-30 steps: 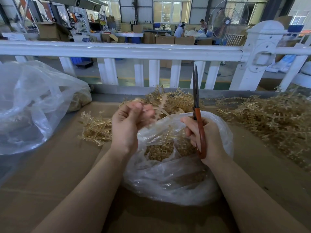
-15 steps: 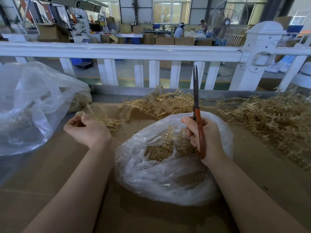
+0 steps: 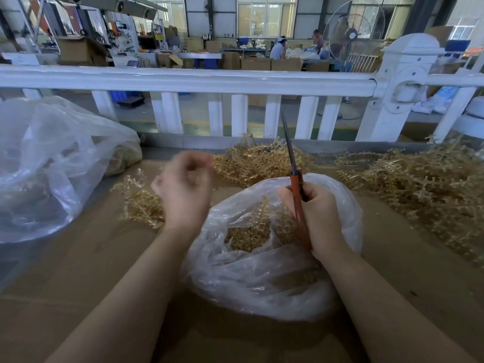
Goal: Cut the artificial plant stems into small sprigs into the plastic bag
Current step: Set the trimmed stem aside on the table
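- Stems (image 3: pixel 262 161): we note tan, spiky plastic branches heaped behind the clear plastic bag (image 3: pixel 272 279); cut sprigs (image 3: pixel 248 237) lie inside it.
- Right hand (image 3: pixel 318 218) grips the red-handled scissors (image 3: pixel 297 195), blades together, pointing up.
- Left hand (image 3: pixel 186 189) is blurred, fingers curled; we cannot tell whether it holds anything.

Both forearms are bare from the lower edge of the picture up to the wrists, with no sleeve showing on either. The left hand (image 3: pixel 184 191) is blurred, so its fingers are hard to make out. The right hand (image 3: pixel 318 218) is sharp, with no glove, ring, watch or band visible.
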A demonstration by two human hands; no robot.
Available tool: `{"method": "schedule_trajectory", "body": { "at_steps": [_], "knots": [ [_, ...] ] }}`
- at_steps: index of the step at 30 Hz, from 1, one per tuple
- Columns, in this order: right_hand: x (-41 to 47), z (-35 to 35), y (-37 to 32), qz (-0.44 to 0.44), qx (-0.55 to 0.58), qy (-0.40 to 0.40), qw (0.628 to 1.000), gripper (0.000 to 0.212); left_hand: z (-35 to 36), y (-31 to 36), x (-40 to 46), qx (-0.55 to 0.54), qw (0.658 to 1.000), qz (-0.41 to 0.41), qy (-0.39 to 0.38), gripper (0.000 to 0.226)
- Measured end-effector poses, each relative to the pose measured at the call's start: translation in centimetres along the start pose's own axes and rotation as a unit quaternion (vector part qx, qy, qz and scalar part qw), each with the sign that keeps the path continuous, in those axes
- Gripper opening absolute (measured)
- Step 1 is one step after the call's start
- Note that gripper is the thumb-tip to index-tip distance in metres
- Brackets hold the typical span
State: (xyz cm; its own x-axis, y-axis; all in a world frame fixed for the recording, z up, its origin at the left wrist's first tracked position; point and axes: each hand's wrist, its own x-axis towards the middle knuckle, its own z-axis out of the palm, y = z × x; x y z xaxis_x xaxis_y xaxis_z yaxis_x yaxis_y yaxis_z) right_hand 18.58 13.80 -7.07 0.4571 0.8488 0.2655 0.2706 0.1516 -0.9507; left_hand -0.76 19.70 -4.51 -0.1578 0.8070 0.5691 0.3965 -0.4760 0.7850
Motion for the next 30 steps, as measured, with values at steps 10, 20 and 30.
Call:
{"method": "schedule_trajectory", "body": {
  "at_steps": [10,20,30],
  "knots": [
    [-0.6,0.4,-0.3,-0.073,-0.085,0.019,0.994,0.018,2.7,-0.4,-2.3,0.271,0.920,0.079,-0.273,0.023],
    [-0.3,0.2,0.4,-0.079,-0.111,0.068,0.988,0.012,2.9,-0.9,-2.5,0.267,0.895,0.110,-0.339,0.026],
    [0.1,-0.1,0.4,-0.083,-0.096,0.122,0.984,0.032,1.8,1.1,-2.4,-0.261,0.925,-0.108,-0.255,0.013]
  ]
}}
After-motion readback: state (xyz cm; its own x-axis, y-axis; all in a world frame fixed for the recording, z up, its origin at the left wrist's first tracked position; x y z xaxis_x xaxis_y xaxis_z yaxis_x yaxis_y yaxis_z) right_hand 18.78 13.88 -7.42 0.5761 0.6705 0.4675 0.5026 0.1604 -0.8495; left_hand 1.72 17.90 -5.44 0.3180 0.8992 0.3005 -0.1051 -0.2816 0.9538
